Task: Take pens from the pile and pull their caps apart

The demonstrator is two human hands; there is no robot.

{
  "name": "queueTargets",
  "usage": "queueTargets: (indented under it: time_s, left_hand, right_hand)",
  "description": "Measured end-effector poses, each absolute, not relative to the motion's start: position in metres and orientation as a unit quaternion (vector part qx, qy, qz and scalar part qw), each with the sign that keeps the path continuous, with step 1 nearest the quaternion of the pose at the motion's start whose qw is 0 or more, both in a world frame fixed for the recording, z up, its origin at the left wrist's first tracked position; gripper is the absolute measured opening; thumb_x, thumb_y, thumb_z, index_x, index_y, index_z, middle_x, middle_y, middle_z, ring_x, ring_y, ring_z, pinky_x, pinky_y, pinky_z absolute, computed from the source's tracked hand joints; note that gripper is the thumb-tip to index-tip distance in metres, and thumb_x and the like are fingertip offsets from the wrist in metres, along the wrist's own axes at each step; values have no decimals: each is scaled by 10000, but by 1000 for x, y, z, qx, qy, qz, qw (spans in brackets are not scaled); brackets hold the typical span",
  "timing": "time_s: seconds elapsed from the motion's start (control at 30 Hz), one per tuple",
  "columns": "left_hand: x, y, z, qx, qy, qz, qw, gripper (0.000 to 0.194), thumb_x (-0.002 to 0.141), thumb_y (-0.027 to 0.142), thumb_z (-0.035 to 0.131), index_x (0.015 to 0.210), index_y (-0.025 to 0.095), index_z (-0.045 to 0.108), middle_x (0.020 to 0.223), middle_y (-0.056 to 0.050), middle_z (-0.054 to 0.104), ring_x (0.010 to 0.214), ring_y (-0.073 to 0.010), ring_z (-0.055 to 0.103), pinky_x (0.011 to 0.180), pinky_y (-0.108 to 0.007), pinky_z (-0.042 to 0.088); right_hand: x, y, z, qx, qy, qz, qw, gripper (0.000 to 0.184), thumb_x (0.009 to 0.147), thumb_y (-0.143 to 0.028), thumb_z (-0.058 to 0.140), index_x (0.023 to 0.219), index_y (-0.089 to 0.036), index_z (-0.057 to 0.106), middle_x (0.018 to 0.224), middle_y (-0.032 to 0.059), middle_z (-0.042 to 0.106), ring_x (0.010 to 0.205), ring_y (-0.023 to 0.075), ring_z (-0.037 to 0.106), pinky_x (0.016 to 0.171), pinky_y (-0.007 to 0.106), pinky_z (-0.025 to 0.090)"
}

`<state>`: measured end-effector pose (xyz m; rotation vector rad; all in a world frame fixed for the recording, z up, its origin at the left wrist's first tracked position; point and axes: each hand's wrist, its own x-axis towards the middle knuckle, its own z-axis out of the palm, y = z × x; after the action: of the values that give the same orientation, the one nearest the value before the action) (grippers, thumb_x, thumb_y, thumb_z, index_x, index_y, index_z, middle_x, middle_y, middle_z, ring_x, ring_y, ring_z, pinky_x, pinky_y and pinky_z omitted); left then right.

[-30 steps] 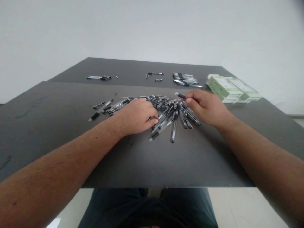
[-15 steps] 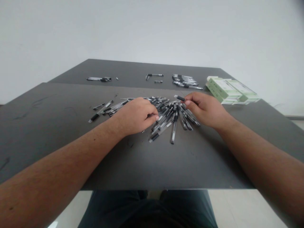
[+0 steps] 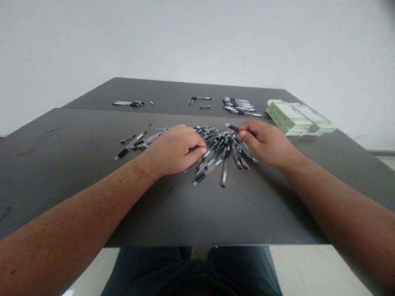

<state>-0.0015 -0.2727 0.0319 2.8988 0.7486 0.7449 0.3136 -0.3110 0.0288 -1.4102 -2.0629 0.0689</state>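
My right hand (image 3: 262,139) pinches a pen (image 3: 232,127) between thumb and fingers, over the right side of a loose pile. The pen's black grip and clear end point left. My left hand (image 3: 179,149) is closed above the left part of the pile, thumb against curled fingers. A dark pen (image 3: 191,148) shows in the gap of that hand, mostly hidden by the fingers. Beneath and between both hands lies the pile of clear pens with black grips (image 3: 216,150), fanned in many directions.
Far back on the dark table (image 3: 197,218) lie a few pens (image 3: 128,103) at left, small pen parts (image 3: 205,107) in the middle, and a row of pens (image 3: 239,105) at right. Green-and-white boxes (image 3: 290,117) stand right of that row. Two stray pens (image 3: 131,146) lie left of the pile.
Both hands hold nearly the same places. A dark pen shows more clearly in my left hand's gap. The whole view has shifted very slightly.
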Motion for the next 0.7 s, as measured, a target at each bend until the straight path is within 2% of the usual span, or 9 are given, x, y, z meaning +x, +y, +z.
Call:
queueTargets:
  time_s: [0.17, 0.27, 0.33, 0.4, 0.5, 0.6, 0.7]
  left_hand:
    - [-3, -275, 32, 924, 234, 301, 19, 279, 1085, 348, 617, 1020, 211, 851, 1000, -61, 864, 1001, -264, 777, 978, -419, 577]
    - [-3, -276, 32, 920, 218, 325, 17, 253, 1097, 346, 641, 1057, 214, 853, 1031, -52, 872, 1027, -251, 789, 996, -403, 580]
    - [-2, -277, 32, 921, 202, 334, 23, 233, 1105, 330, 655, 1094, 212, 856, 1052, -51, 874, 1037, -243, 795, 1008, -398, 584]
    - [0, -278, 31, 923, 184, 336, 29, 214, 1107, 309, 669, 1115, 203, 854, 1061, -56, 872, 1041, -242, 800, 1012, -397, 587]
    - [2, -279, 31, 926, 168, 335, 41, 192, 1104, 293, 676, 1092, 196, 841, 1066, -63, 869, 1048, -245, 802, 1021, -402, 590]
    - [2, -282, 32, 929, 162, 329, 52, 187, 1110, 291, 664, 1076, 201, 824, 1078, -68, 866, 1043, -246, 800, 1022, -406, 593]
    - [2, -283, 32, 930, 158, 328, 50, 157, 1101, 268, 682, 1072, 193, 818, 1076, -76, 860, 1050, -254, 800, 1022, -412, 596]
  right_hand:
    - [314, -315, 28, -542, -765, 71, 340, 298, 1025, -515, 706, 918, -238, 728, 740, 15, 710, 672, 204, 620, 640, 335, 431]
    - [310, -320, 27, -527, -765, 138, 343, 263, 1024, -495, 752, 984, -235, 769, 787, 17, 751, 686, 204, 656, 645, 335, 474]
    - [304, -323, 26, -489, -770, 203, 357, 261, 1044, -486, 756, 1100, -236, 806, 932, 49, 828, 778, 225, 730, 703, 353, 553]
    - [296, -327, 25, -436, -775, 267, 372, 311, 1062, -471, 760, 1270, -246, 815, 1153, 87, 874, 955, 258, 806, 826, 390, 634]
    - [285, -332, 23, -390, -785, 313, 367, 443, 1068, -425, 770, 1485, -277, 768, 1389, 104, 852, 1155, 281, 832, 970, 427, 677]
    - [280, -335, 20, -395, -793, 311, 345, 531, 1067, -390, 764, 1588, -296, 723, 1498, 98, 818, 1224, 294, 828, 1005, 431, 691]
    - [278, -337, 19, -403, -803, 294, 325, 581, 1070, -361, 742, 1643, -286, 684, 1530, 95, 807, 1207, 293, 835, 992, 425, 700]
